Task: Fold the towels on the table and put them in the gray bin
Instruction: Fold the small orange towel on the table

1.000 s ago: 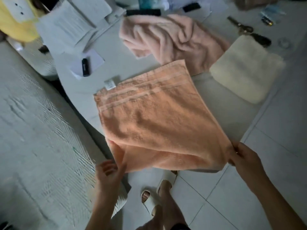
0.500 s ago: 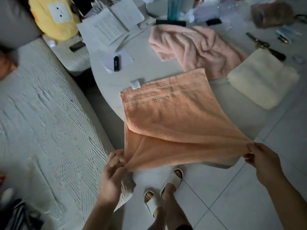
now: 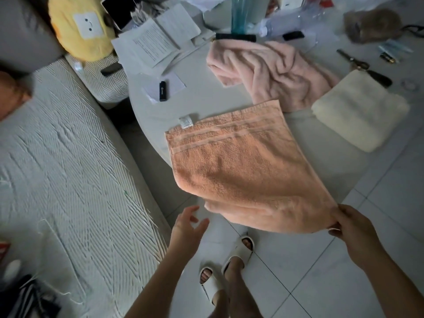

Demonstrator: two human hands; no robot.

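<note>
While the right hand [image 3: 353, 228] pinches the near right corner of the orange towel [image 3: 241, 166] between thumb and curled fingers, the left hand [image 3: 185, 228] hangs free of the cloth, fingers spread and relaxed, holding nothing, just short of the towel's near left edge. From the pinched corner the orange towel runs up and away, doubled over on itself, its far half lying flat on the white table [image 3: 206, 92] and its near half drooping past the table's edge above the floor. A small white label [image 3: 186, 121] sticks out at the far left corner of the towel. Beyond the towel's far edge lies a crumpled pink towel [image 3: 270, 72], touching or slightly overlapped by the orange one. Straight out from the gripping hand, further across the table, sits a folded cream towel [image 3: 360, 111], just beside the pink one. Past it lie scissors [image 3: 358, 65]. Off to the far left of the grip are loose papers [image 3: 156, 42] and a small black device [image 3: 163, 91] on the table. Under the hands, two feet in white slippers [image 3: 238, 251] stand on the tiled floor. Left of the free hand stretches a textured white sofa [image 3: 68, 180], with a yellow cushion [image 3: 80, 31] at its far end.
</note>
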